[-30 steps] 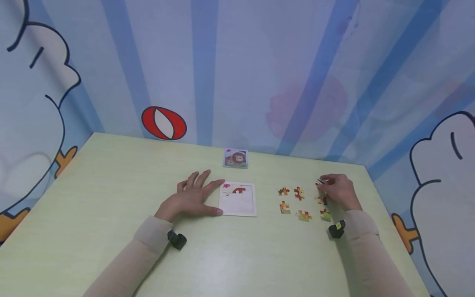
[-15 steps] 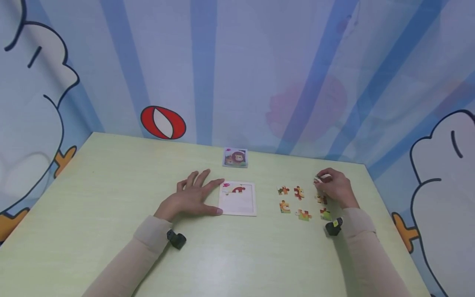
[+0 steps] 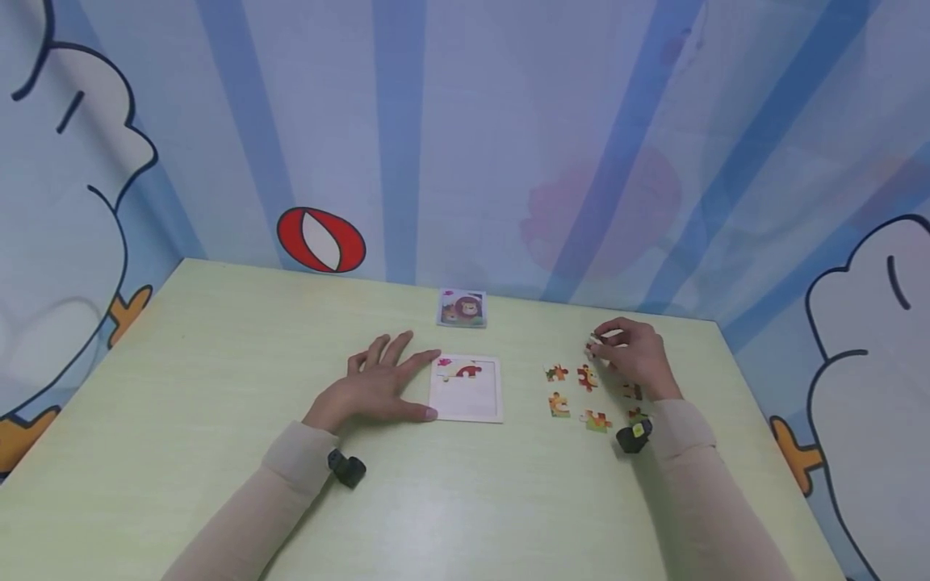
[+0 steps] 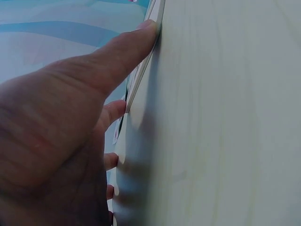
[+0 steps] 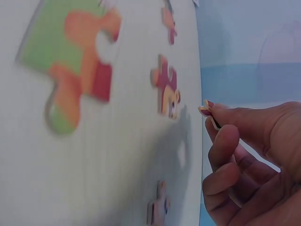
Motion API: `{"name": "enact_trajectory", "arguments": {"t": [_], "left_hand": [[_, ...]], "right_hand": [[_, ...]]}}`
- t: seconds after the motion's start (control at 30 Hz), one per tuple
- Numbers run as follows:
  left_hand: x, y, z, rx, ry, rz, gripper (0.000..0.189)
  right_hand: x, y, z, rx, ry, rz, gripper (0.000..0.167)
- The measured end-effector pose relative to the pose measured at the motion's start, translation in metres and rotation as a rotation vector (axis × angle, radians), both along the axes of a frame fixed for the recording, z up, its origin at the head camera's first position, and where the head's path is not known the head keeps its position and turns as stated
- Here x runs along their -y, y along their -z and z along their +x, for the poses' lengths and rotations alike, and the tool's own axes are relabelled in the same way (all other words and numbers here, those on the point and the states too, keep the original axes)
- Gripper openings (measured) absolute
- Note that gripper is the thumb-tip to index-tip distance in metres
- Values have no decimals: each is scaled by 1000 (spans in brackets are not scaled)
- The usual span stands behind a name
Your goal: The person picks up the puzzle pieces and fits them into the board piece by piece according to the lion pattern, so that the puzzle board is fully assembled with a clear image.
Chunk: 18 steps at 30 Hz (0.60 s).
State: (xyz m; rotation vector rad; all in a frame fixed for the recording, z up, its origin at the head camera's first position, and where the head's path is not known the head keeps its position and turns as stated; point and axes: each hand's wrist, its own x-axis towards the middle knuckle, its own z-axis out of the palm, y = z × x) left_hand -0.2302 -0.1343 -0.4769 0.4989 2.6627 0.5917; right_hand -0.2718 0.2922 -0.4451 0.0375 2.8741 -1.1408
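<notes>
My left hand lies with its fingers spread, thumb and index fingertip touching the left edge of a white square puzzle tray. Along the tray's upper left are fitted pieces with pink and reddish-brown print. In the left wrist view the thumb presses on the tray's edge. My right hand pinches a small puzzle piece between thumb and fingers, above the table at the back of the loose pieces. Most of that piece's print is hidden by the fingers.
Several loose puzzle pieces lie right of the tray, among them a lion-face piece and an orange-and-green piece. A lion picture card lies behind the tray. A printed curtain stands along the table's back edge.
My right hand has moved left with the pinched puzzle piece, from the right column of loose pieces to behind the lion-face piece. My left hand has stayed at the tray.
</notes>
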Motion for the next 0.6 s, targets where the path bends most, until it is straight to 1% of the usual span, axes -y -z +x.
{"name": "enact_trajectory", "arguments": {"t": [0.13,0.27,0.37,0.6], "left_hand": [[0,2,-1,4,-4,-6,101],[1,2,-1,6,-7,1,101],[1,2,-2,3,-5,1,101],[2,2,-1,-6,-1,17,101]], "right_hand": [[10,-3,-2,4,-26,-51,34],[19,-4,-4,46,-28,-100,35],[25,-2,-6,77,-28,-124,35],[40,7,-10,106,-67,-177,34]]}}
